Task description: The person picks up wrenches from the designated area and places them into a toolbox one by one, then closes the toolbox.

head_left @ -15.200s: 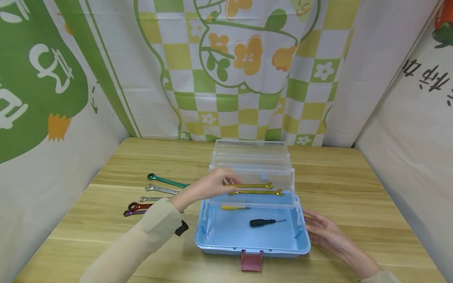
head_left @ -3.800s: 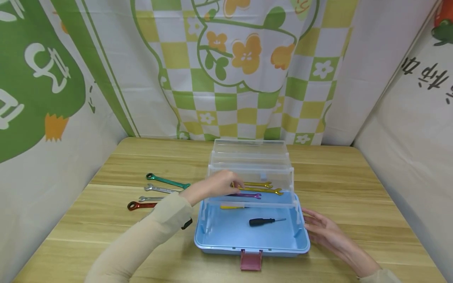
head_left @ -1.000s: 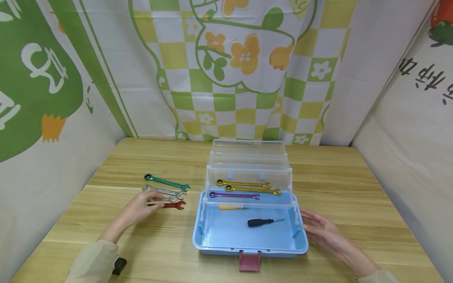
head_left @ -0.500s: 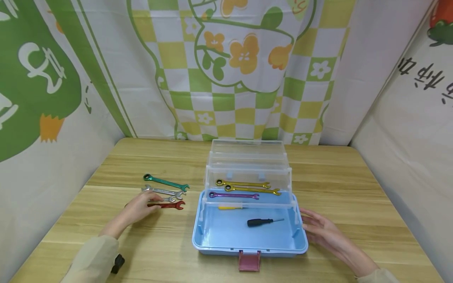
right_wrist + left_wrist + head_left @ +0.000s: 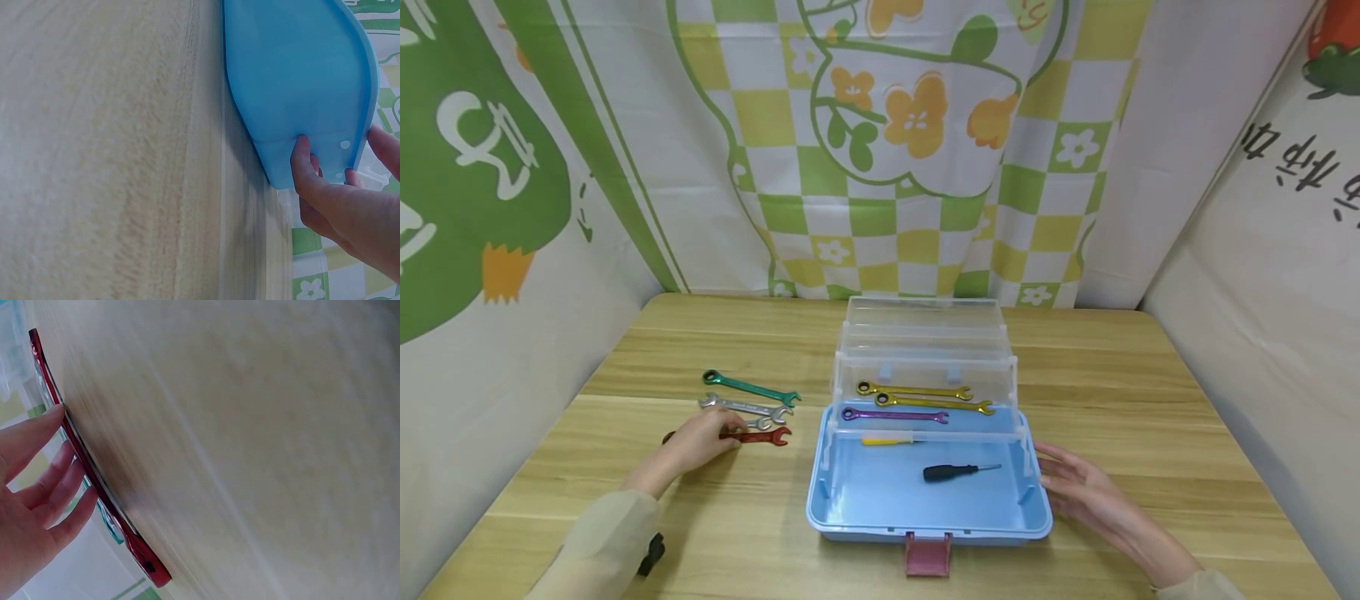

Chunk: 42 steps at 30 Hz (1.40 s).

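Observation:
My left hand (image 5: 696,442) pinches the middle of a red combination wrench (image 5: 100,487) on the table, thumb and fingertips at its shaft. In the head view its open end shows right of the fingers. Just behind lie a small silver wrench (image 5: 762,423), partly hidden by the hand, a larger silver wrench (image 5: 748,407) and a green wrench (image 5: 752,388). My right hand (image 5: 1093,496) rests its extended fingers against the right wall of the blue toolbox (image 5: 300,81). Two gold wrenches (image 5: 917,390) and a purple wrench (image 5: 895,415) lie in the clear tray (image 5: 958,435).
Inside the blue box lie a black-handled screwdriver (image 5: 951,472) and, under the tray edge, a yellow-handled screwdriver (image 5: 883,442). The raised clear lid (image 5: 925,312) stands behind. A pink latch (image 5: 928,554) hangs at the front. Printed curtains (image 5: 917,225) border the wooden table (image 5: 1097,358).
Earlier, the purple wrench moved from the table into the tray beside the gold ones. My left hand then went back left to the red wrench, its fingers now closer around it. The right hand stays.

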### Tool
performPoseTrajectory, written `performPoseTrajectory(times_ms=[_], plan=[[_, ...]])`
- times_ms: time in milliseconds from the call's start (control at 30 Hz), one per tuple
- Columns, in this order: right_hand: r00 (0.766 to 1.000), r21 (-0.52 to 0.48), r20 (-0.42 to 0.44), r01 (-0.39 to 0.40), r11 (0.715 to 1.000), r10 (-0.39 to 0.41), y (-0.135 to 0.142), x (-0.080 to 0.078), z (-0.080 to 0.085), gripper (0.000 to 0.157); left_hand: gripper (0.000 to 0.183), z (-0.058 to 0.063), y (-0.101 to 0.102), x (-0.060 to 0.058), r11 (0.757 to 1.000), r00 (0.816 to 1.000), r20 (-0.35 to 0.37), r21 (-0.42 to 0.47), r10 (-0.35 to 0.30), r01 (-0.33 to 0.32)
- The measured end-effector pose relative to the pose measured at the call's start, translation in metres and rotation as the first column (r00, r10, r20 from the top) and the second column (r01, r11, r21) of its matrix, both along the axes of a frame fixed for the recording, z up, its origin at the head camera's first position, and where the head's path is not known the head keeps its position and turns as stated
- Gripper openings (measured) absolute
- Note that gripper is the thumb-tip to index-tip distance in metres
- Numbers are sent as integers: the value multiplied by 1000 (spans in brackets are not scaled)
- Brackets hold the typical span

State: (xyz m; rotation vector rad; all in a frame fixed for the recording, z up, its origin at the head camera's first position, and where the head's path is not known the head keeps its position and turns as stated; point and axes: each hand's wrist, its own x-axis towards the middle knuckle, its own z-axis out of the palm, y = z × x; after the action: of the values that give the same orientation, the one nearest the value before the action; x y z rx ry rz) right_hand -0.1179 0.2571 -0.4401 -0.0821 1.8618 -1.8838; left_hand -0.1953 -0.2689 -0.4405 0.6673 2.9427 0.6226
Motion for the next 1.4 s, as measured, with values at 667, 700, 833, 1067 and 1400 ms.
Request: performPoseTrajectory(times_ms=[667, 700, 833, 1067, 1400], plan=[[1000, -7, -2, 5, 1000, -5, 0, 1, -1, 63, 12, 1, 0, -6, 999, 998, 58, 40, -5, 3], [1000, -8, -3, 5, 1000, -5, 0, 1, -1, 63, 12, 1, 0, -7, 999, 998, 60, 42, -6, 3], [1000, -12, -4, 5, 1000, -5, 0, 1, -1, 63, 12, 1, 1, -7, 999, 998, 59, 41, 1, -4], [1000, -13, -3, 3, 1000, -3, 0, 0, 0, 64, 13, 0, -1, -7, 998, 998, 64, 56, 19, -23], [1000, -10, 3, 3, 1000, -3, 0, -1, 0, 65, 13, 2, -3, -2, 996, 999, 32, 86, 22, -25]])
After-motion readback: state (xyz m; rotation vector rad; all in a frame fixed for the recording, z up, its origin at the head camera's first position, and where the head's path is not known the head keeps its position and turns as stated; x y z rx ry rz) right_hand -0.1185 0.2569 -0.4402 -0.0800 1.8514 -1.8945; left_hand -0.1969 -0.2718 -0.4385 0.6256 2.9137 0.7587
